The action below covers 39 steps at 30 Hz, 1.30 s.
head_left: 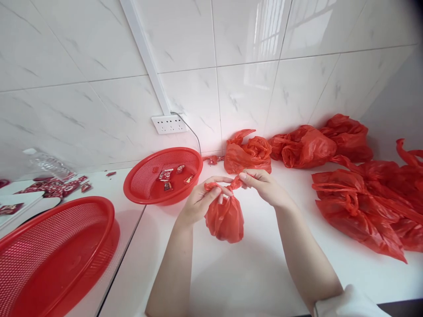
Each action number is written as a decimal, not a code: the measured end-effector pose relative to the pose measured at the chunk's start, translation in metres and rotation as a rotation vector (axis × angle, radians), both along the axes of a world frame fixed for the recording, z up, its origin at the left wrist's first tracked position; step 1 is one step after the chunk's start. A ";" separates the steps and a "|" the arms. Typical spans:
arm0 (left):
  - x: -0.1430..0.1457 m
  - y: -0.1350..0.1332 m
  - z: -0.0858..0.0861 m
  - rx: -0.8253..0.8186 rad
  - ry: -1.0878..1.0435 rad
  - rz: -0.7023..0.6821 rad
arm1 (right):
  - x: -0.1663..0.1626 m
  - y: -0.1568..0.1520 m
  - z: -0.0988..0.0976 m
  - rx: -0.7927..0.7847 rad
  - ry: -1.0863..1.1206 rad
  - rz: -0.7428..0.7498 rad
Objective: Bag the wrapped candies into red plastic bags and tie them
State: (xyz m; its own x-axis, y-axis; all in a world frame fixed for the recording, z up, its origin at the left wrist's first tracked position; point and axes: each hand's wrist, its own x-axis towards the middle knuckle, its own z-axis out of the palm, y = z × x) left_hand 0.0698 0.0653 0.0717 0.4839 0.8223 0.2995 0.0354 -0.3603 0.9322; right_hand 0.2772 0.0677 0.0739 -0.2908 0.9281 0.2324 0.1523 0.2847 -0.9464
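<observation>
A small red plastic bag (225,221) hangs between my hands above the white table, its body rounded and its neck twisted into what looks like a knot. My left hand (202,197) pinches one twisted end of the bag on the left side. With thumb and fingers closed, my right hand (261,185) grips the other end, pulled out to the right. What the bag contains cannot be seen through the plastic. Just behind my left hand stands a red mesh basket (139,193) with several small wrapped snacks (165,175) in it.
A bigger red basket (105,207) sits at the left front. Wrapped packets (56,187) and a clear bottle (49,164) lie behind it. Filled red bags (247,154) line the wall, and more red bags (366,198) are piled right. A socket strip (169,124) is on the wall.
</observation>
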 end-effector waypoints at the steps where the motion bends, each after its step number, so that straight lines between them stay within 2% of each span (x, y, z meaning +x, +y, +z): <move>1: 0.000 0.001 0.000 -0.004 -0.017 0.037 | 0.003 0.000 0.001 0.006 0.009 -0.012; 4: -0.005 0.005 -0.001 -0.012 -0.069 0.146 | 0.020 0.001 0.003 0.034 0.028 -0.092; 9: -0.029 0.014 0.001 0.018 -0.126 0.326 | 0.060 0.001 0.000 0.079 0.084 -0.327; 13: -0.038 0.016 0.003 -0.046 -0.019 0.294 | 0.076 -0.001 -0.002 0.104 0.027 -0.415; 16: -0.036 0.018 0.001 -0.115 0.158 0.243 | 0.082 -0.001 -0.003 0.069 -0.174 -0.417; 18: -0.032 0.021 -0.004 -0.129 0.314 0.203 | 0.082 0.002 -0.006 -0.016 -0.382 -0.412; 20: -0.028 0.023 -0.011 -0.158 0.481 0.157 | 0.075 0.003 -0.012 -0.074 -0.602 -0.471; 23: -0.020 0.025 -0.019 -0.214 0.659 0.140 | 0.046 -0.001 -0.031 0.028 -0.859 -0.619; 24: -0.017 0.024 -0.020 -0.211 0.677 0.147 | 0.032 -0.004 -0.041 0.106 -0.877 -0.571; 27: -0.008 0.020 -0.015 -0.157 0.652 0.174 | -0.004 -0.013 -0.074 0.287 -0.786 -0.272; 29: -0.005 0.017 -0.011 -0.144 0.650 0.182 | -0.015 -0.018 -0.092 0.273 -0.754 -0.204; 31: -0.004 0.016 -0.008 -0.132 0.671 0.185 | -0.009 -0.022 -0.100 0.240 -0.722 -0.231; 33: -0.005 0.016 -0.009 -0.092 0.700 0.191 | 0.013 -0.025 -0.097 0.231 -0.673 -0.304; 36: -0.009 0.019 -0.012 -0.023 0.736 0.190 | 0.068 -0.034 -0.074 0.229 -0.609 -0.506; 37: -0.010 0.020 -0.013 -0.009 0.745 0.187 | 0.089 -0.039 -0.064 0.234 -0.583 -0.642; 39: -0.010 0.021 -0.013 0.013 0.760 0.181 | 0.133 -0.051 -0.044 0.385 -0.499 -1.059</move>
